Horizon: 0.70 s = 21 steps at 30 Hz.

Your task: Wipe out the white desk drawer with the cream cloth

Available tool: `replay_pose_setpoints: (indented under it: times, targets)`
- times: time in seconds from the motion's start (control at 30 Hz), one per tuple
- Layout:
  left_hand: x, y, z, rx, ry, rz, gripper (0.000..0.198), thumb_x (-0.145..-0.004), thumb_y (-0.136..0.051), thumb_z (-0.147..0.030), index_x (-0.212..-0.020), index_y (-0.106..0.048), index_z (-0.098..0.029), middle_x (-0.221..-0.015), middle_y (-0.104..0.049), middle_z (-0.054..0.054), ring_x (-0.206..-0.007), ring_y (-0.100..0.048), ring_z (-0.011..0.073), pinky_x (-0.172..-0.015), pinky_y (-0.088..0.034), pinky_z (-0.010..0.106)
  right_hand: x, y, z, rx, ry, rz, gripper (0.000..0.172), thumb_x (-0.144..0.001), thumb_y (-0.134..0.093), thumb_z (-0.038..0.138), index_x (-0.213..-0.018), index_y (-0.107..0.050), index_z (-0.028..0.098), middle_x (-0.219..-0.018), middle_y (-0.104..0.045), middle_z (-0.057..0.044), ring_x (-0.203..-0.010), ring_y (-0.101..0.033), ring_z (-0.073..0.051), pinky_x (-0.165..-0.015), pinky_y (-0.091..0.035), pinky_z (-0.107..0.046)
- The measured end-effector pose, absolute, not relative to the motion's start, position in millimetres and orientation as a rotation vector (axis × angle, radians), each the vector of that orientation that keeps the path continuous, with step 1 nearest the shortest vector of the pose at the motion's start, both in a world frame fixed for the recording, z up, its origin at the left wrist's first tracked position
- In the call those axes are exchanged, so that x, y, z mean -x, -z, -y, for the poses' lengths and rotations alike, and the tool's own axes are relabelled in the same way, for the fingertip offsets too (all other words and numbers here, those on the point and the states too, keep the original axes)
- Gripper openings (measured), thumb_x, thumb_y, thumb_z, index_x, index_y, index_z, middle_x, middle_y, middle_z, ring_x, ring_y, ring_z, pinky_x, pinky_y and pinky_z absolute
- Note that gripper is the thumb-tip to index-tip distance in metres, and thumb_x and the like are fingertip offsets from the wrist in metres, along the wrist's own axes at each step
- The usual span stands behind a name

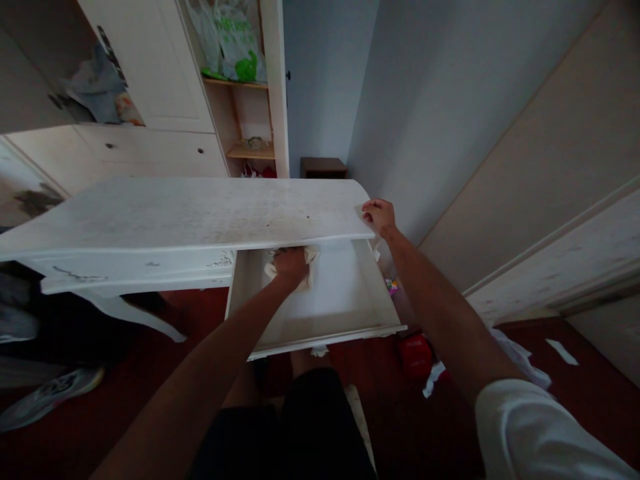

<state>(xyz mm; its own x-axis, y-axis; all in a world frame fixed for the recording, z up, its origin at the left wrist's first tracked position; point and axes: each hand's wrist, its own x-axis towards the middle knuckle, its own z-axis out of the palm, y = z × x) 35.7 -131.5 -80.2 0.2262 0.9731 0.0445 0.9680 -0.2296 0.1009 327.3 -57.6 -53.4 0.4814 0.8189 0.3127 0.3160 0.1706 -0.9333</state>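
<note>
A white desk (225, 207) with a scuffed, stained top stretches across the view. Its right-hand drawer (345, 287) is pulled out towards me, above my legs. Deep inside the drawer, my left hand (293, 263) presses a cream cloth (311, 255) against the bottom, near the back left; part of the hand is shaded by the desktop's edge. My right hand (380, 215) grips the right corner of the desk, with its fingers bent over the top.
Behind the desk stands a white cabinet (165, 150) with shelves holding plastic bags (235, 47). A red object (416, 353) and white scraps lie on the dark red floor to the right. A shoe (50, 397) shows at lower left. A wall rises close on the right.
</note>
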Motion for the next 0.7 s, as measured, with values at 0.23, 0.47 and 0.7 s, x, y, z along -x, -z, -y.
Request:
replay_pose_setpoints:
  times: [0.23, 0.47, 0.7]
  targets:
    - [-87.0, 82.3, 125.0, -2.472, -0.201, -1.751, 0.034, -0.090, -0.058, -0.017, -0.121, -0.070, -0.008, -0.120, -0.072, 0.024, -0.115, -0.068, 0.0361, -0.095, -0.053, 0.047, -331.3, 58.8, 49.5, 1.442, -0.440, 1.125, 0.005, -0.071, -0.065, 0.024, -0.067, -0.066, 0.020, -0.061, -0.064, 0.002, -0.053, -0.057, -0.011, -0.049, -0.041, -0.021]
    - [-129.3, 83.5, 128.6, -2.596, -0.242, -1.562, 0.050, -0.087, -0.068, -0.029, -0.135, -0.062, -0.016, -0.133, -0.067, 0.020, -0.122, -0.065, 0.0352, -0.099, -0.054, 0.046, -325.1, 57.0, 52.7, 1.474, -0.383, 1.212, 0.007, -0.071, -0.062, 0.027, -0.068, -0.066, 0.022, -0.066, -0.066, 0.003, -0.054, -0.059, -0.012, -0.056, -0.046, -0.024]
    - [-154.7, 87.5, 130.5, -2.581, -0.291, -1.493, 0.052, -0.084, -0.072, -0.026, -0.134, -0.064, -0.017, -0.128, -0.068, 0.020, -0.116, -0.066, 0.0352, -0.095, -0.055, 0.047, -319.1, 57.8, 63.1, 1.458, -0.305, 1.270, 0.009, -0.072, -0.059, 0.026, -0.069, -0.067, 0.022, -0.067, -0.067, 0.002, -0.053, -0.059, -0.014, -0.058, -0.047, -0.027]
